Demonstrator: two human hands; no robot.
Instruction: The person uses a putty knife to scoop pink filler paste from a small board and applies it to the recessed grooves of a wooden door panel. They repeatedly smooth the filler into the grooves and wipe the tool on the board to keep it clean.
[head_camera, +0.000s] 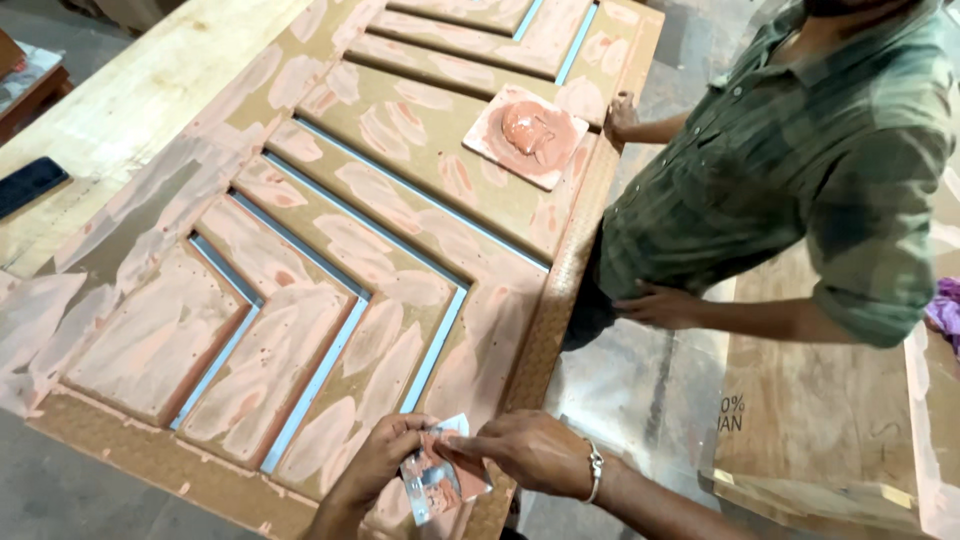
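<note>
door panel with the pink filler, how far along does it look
Done: pink filler patches cover most of the door panel. In hand: the left hand and right hand hold a smeared scraper at the near edge. Left: bare brown spots between patches, and a filler lump still sits on the square tile.
</note>
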